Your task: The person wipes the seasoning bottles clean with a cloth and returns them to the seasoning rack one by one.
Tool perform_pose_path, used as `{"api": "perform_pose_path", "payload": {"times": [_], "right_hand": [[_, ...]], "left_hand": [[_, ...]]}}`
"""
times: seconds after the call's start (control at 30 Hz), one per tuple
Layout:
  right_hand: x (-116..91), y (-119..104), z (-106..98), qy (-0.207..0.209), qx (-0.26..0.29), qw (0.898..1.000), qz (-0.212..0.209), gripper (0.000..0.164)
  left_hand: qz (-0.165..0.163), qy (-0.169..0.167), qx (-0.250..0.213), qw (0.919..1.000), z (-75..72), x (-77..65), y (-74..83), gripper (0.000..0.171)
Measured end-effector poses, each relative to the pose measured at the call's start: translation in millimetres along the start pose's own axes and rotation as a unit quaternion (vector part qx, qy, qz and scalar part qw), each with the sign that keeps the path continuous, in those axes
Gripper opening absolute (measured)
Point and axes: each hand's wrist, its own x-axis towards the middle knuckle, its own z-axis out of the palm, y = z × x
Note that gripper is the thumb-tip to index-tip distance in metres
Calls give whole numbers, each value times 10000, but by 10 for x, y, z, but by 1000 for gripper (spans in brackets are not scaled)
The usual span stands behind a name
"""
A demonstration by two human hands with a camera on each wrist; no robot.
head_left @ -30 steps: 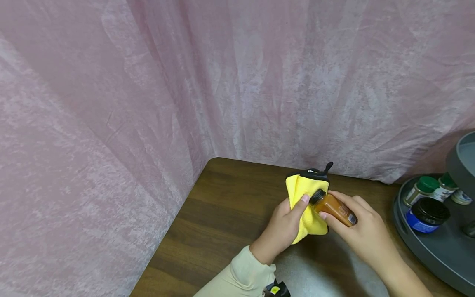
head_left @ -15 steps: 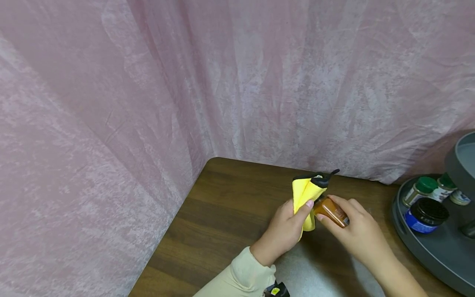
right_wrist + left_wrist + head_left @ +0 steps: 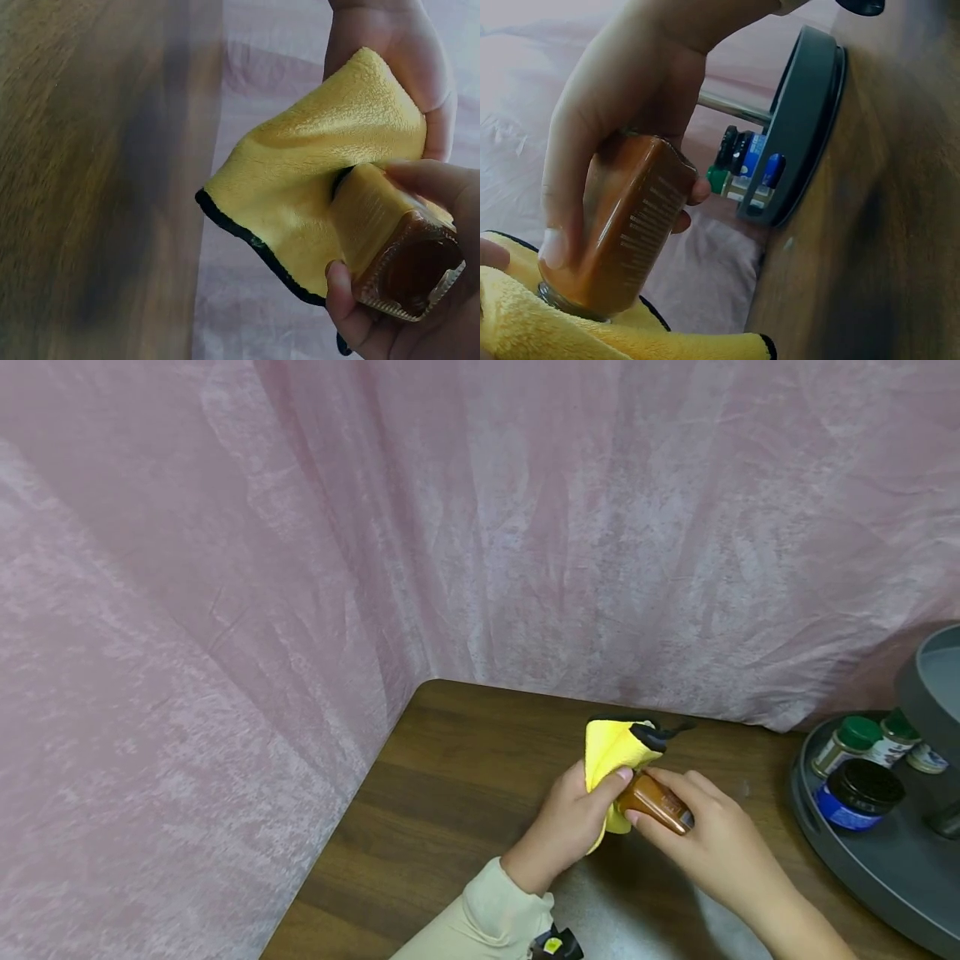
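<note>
My left hand (image 3: 567, 816) grips a yellow cloth (image 3: 609, 748) with black edging, which is wrapped about the capped end of a small bottle. In my right hand (image 3: 714, 837) is that bottle (image 3: 657, 803), clear-walled with orange-brown contents, held tilted by its body between thumb and fingers. The left wrist view shows printed lettering on one side of the bottle (image 3: 641, 225) and a dark cap half sunk in the cloth (image 3: 547, 330). From the right wrist, the bottle's square base (image 3: 416, 274) faces the camera, and the cloth (image 3: 322, 157) hides most of the cap.
A grey two-tier round rack (image 3: 862, 872) stands at the right of the wooden table (image 3: 450, 777). On its lower tier are a black-lidded jar with a blue label (image 3: 858, 793) and green-capped shakers (image 3: 847, 743). A pink curtain (image 3: 525, 527) hangs behind and left of the table.
The cloth has folded over the bottle's cap, which showed plainly a second ago. The right hand and bottle have shifted left, nearer the left hand.
</note>
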Motion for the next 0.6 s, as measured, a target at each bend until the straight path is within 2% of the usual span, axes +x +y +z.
{"api": "perform_pose_path", "payload": {"times": [0.13,0.23,0.3,0.4,0.6], "right_hand": [[-12,-45,-2,-15,131,9999,105,51],[-19,-68,-1,-7,287,9992,268,53],[-22,-83,-2,-13,389,9986,364,54],[-24,-95,-3,-41,487,9978,453,55],[-14,-78,10,-44,453,9976,527,53]], "left_hand": [[-134,-96,-956,9953,-23,16,2,29],[-349,-249,-1693,9846,-53,26,21,33],[-476,-298,-1985,9785,-75,26,36,35],[-545,-338,-2173,9740,-84,19,62,36],[-508,-97,-2158,9751,-62,8,90,36]]}}
